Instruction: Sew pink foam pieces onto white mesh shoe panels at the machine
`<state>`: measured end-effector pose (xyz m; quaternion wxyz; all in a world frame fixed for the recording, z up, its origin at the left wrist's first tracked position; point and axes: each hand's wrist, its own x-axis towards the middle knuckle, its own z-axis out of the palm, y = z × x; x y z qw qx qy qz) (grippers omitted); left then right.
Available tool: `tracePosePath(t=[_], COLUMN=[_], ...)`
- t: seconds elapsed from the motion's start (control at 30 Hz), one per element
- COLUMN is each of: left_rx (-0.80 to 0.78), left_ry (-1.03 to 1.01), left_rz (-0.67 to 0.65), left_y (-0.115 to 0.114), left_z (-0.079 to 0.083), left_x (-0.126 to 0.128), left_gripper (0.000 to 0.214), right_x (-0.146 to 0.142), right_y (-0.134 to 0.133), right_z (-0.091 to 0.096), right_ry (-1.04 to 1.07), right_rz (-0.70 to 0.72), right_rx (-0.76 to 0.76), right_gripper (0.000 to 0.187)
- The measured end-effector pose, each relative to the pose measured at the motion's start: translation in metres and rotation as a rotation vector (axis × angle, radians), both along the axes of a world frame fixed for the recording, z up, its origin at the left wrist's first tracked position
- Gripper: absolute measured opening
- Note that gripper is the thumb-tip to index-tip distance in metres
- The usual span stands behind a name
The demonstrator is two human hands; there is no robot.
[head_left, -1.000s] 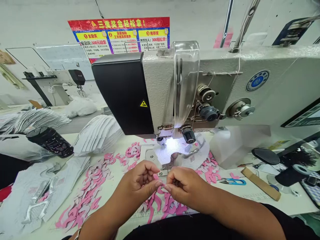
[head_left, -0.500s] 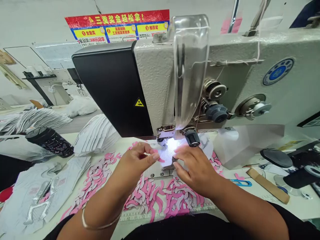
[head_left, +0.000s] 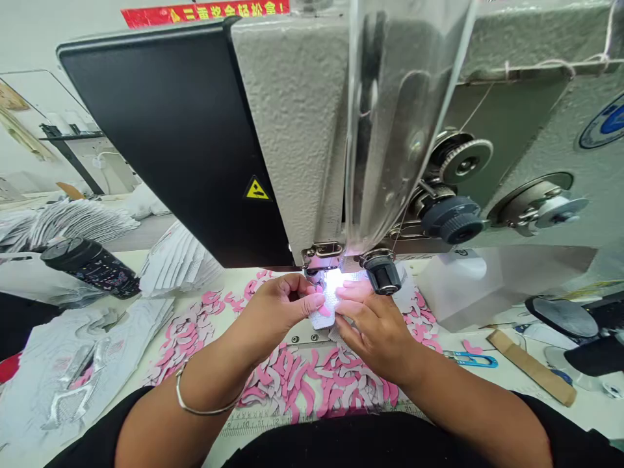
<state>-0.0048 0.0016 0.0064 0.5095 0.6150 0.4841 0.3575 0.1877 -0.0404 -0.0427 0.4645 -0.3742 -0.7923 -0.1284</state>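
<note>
Under the lit needle area of a sewing machine [head_left: 292, 117], a white mesh fabric piece [head_left: 322, 321] lies on the machine bed. My left hand [head_left: 277, 309] pinches a small curved pink strip [head_left: 324, 310] between thumb and forefinger at the fabric's left side. At the right, my right hand [head_left: 377, 325] has its fingers bent onto the same white piece, thumb tucked low by its edge. Glare from the lamp and my fingers hide the needle and most of the presser foot. Many loose pink and white strips [head_left: 280, 380] are spread below my wrists.
Stacked white fabric pieces [head_left: 178, 260] and a black patterned tumbler [head_left: 90, 266] stand at the left, with silver-trimmed white pieces [head_left: 73, 377] nearer. Blue thread snips [head_left: 472, 359] and a brown strip [head_left: 531, 367] lie at the right. A printed ruler [head_left: 253, 424] runs along the front.
My view has moved closer to the machine. Both hands have come nearer together at the needle area, and the pink strip now lies against the white piece.
</note>
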Motion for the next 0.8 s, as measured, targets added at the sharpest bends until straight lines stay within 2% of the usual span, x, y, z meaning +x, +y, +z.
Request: tracePosePath(t=[0.6, 0.8], left_rx=[0.101, 0.07], left_ry=[0.085, -0.023], left_rz=[0.002, 0.026], left_y=[0.001, -0.001], left_z=[-0.006, -0.011], left_x=[-0.001, 0.001], left_gripper=[0.022, 0.025], right_x=[-0.002, -0.003], right_y=[-0.002, 0.001], right_z=[-0.001, -0.006], right_ry=[0.006, 0.012], right_rz=[-0.003, 0.014], right_rx=[0.032, 0.071], right_gripper=[0.027, 0.025])
